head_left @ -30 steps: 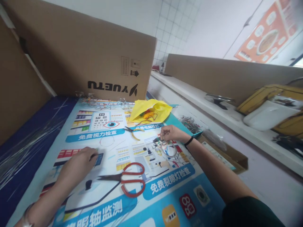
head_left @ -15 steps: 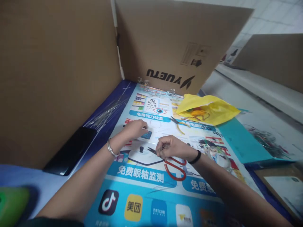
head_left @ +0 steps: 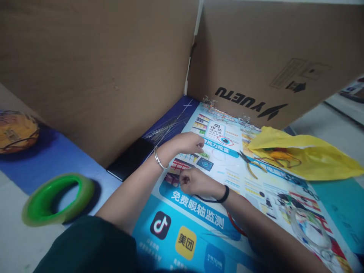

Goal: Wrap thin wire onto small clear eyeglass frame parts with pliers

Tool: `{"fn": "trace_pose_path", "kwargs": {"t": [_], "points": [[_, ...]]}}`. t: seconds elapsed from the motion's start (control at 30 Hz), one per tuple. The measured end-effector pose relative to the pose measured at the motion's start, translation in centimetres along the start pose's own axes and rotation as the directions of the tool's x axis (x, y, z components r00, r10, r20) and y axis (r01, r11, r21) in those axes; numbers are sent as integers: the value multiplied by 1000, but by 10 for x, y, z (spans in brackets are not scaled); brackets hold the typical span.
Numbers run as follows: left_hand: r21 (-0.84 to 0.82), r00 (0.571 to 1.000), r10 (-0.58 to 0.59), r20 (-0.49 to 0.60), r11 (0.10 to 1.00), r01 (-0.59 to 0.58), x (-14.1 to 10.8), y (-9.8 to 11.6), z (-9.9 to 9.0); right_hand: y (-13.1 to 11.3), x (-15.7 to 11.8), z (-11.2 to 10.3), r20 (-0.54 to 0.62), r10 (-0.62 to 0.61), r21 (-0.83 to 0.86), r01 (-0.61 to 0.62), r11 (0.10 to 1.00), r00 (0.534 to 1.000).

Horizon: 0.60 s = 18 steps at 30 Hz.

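Note:
My left hand [head_left: 190,143] is over the printed poster, its fingers pinched together. Anything between them is too small to make out. Closer to me, my right hand [head_left: 196,182] is closed above the poster, its fingertips curled out of sight. Red-handled scissors [head_left: 235,224] lie on the poster, mostly hidden behind my right forearm. Beyond my hands rest pliers with yellow handles [head_left: 251,165]. A bundle of thin wires [head_left: 167,127] lies left of my left hand, beside a dark phone [head_left: 129,159].
Tall cardboard panels [head_left: 113,76] wall the left and back. A yellow bag [head_left: 307,155] with orange contents lies to the right. A green-cored tape roll [head_left: 58,199] and an orange round object [head_left: 17,132] are at left. A clear ring-shaped item [head_left: 309,229] sits at right.
The view has swung left, bringing the tape roll and orange object into sight. My right hand has moved left, away from the scissors, which stay on the poster.

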<state>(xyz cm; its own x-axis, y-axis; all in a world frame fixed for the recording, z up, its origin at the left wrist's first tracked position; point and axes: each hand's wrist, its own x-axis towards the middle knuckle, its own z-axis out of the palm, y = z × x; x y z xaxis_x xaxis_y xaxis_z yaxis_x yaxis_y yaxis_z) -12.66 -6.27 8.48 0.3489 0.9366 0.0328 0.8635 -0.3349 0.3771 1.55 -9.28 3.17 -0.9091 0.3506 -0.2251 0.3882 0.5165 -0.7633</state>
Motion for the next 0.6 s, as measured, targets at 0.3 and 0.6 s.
{"fn": "trace_pose_path", "kwargs": {"t": [0.3, 0.6], "points": [[41, 999, -4, 32, 999, 3, -3, 2, -4, -9, -10, -9, -56, -42, -239, 27, 971, 998], [35, 999, -3, 44, 999, 2, -1, 0, -2, -2, -15, -15, -35, -7, -106, 4, 994, 999]]}}
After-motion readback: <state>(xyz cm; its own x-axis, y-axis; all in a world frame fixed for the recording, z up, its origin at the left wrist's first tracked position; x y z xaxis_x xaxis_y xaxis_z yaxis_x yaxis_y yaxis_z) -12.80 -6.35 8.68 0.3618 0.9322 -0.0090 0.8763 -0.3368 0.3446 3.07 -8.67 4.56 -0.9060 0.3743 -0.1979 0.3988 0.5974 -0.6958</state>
